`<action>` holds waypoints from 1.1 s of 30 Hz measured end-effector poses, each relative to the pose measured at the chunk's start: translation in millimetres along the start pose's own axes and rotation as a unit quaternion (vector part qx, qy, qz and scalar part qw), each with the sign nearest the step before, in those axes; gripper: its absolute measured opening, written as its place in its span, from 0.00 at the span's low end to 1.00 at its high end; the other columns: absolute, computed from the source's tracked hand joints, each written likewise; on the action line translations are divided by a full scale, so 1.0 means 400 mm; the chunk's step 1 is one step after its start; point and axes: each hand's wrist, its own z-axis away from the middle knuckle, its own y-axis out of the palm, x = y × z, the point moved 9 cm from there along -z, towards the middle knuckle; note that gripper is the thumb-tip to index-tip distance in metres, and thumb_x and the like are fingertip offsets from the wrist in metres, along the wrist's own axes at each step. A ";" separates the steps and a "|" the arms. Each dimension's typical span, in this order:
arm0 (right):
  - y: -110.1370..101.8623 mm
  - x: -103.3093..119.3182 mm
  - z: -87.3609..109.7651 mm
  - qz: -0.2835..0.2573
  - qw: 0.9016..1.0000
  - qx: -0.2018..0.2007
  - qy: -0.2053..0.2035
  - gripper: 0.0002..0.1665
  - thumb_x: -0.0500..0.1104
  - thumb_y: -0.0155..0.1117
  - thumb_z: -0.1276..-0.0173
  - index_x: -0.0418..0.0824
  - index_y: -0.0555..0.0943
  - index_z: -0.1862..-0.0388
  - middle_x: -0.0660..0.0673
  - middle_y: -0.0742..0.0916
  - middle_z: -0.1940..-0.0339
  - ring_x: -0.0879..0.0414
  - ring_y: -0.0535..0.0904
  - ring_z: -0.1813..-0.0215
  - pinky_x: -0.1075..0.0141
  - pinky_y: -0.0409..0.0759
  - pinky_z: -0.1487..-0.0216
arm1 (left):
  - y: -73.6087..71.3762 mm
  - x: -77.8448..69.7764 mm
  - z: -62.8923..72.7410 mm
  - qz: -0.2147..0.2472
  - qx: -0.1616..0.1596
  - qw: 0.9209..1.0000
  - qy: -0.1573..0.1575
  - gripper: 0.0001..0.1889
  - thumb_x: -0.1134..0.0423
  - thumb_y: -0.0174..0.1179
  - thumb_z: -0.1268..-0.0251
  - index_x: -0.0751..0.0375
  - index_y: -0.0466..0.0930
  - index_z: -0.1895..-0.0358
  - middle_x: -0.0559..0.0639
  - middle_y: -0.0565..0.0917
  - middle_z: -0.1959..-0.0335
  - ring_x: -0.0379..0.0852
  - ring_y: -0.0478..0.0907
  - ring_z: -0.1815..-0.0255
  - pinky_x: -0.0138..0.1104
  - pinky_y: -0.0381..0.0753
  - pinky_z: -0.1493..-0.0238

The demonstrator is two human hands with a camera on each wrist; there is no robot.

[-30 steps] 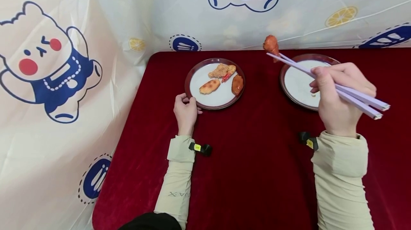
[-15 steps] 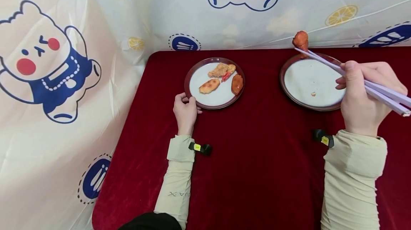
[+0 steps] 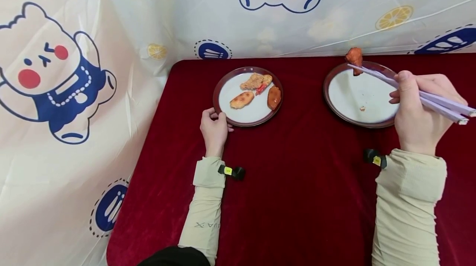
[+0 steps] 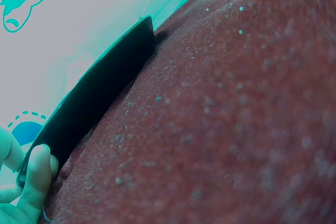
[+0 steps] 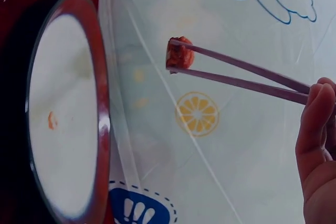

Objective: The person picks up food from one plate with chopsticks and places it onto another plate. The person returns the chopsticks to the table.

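My right hand (image 3: 422,111) grips a pair of lilac chopsticks (image 3: 386,78). Their tips pinch a reddish-brown fried chicken drumstick (image 3: 355,56), held above the far rim of the right plate (image 3: 329,100). In the right wrist view the drumstick (image 5: 180,54) sits between both chopstick tips, off the plate. That plate has a white middle, a brown rim and one small crumb (image 3: 362,108). At the left plate (image 3: 219,109), my left hand (image 3: 214,129) holds the near-left rim, thumb and fingers at the edge. Several pieces of fried food lie there, among them a golden oval piece (image 3: 241,100).
Dark red cloth (image 3: 293,183) covers the table. A white curtain (image 3: 156,10) with cartoon prints hangs close behind the far edge and along the left side. Black wrist cameras are strapped at both cuffs.
My right hand has moved right with the chopsticks and drumstick, from between the plates to over the right plate, then slightly lower. The left hand stays at its plate.
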 end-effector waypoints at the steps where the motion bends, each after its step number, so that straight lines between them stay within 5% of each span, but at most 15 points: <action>1: -0.001 -0.009 -0.001 0.004 1.000 0.001 0.015 0.11 0.38 0.68 0.41 0.29 0.88 0.72 0.57 0.85 0.78 0.70 0.77 0.84 0.83 0.76 0.78 | 0.000 0.000 0.000 -0.001 0.000 1.000 0.000 0.17 0.67 0.49 0.39 0.63 0.70 0.46 0.54 0.74 0.61 0.41 0.76 0.86 0.33 0.86 0.79; 7: -0.012 -0.069 -0.008 0.091 0.993 0.016 0.074 0.10 0.43 0.66 0.38 0.38 0.89 0.70 0.62 0.82 0.77 0.73 0.77 0.82 0.83 0.73 0.77 | -0.001 -0.002 0.000 -0.010 -0.002 1.000 0.004 0.17 0.67 0.49 0.38 0.64 0.70 0.45 0.54 0.74 0.60 0.40 0.76 0.86 0.33 0.85 0.80; 16: -0.005 -0.112 -0.011 0.205 0.974 0.047 0.079 0.11 0.49 0.63 0.35 0.46 0.89 0.69 0.68 0.77 0.76 0.81 0.74 0.79 0.84 0.66 0.79 | 0.000 -0.004 0.001 -0.014 -0.003 1.000 0.008 0.17 0.67 0.49 0.38 0.64 0.70 0.45 0.54 0.75 0.61 0.39 0.76 0.86 0.34 0.86 0.80; 33: 0.008 -0.136 -0.003 0.190 0.980 0.042 0.042 0.18 0.46 0.65 0.37 0.31 0.89 0.68 0.73 0.76 0.79 0.81 0.73 0.71 0.81 0.65 0.72 | 0.001 0.004 -0.002 -0.011 -0.005 1.000 0.007 0.17 0.67 0.49 0.38 0.63 0.70 0.45 0.54 0.74 0.60 0.41 0.76 0.86 0.34 0.86 0.79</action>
